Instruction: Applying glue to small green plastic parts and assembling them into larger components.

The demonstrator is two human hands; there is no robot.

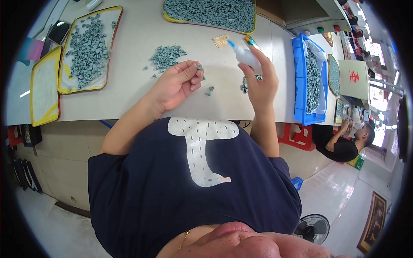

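My left hand [178,84] is closed, pinching a small grey-green piece [199,67] between thumb and forefinger. My right hand [263,84] grips a white squeeze bottle [246,58] with a blue nozzle, which tilts up and to the left. Beyond my left hand spreads a loose pile of similar grey-green pieces [167,56]. A few stray pieces [209,91] lie on the table between my hands. Another small cluster of pieces [244,85] sits beside my right hand, partly hidden by it.
Yellow-rimmed trays of pieces stand at the left [64,84] and far edge [189,20]. A blue crate [300,86] holds more at the right. A phone [59,32] lies far left. A small stained card [220,41] lies past the bottle. Another person [344,144] sits at far right.
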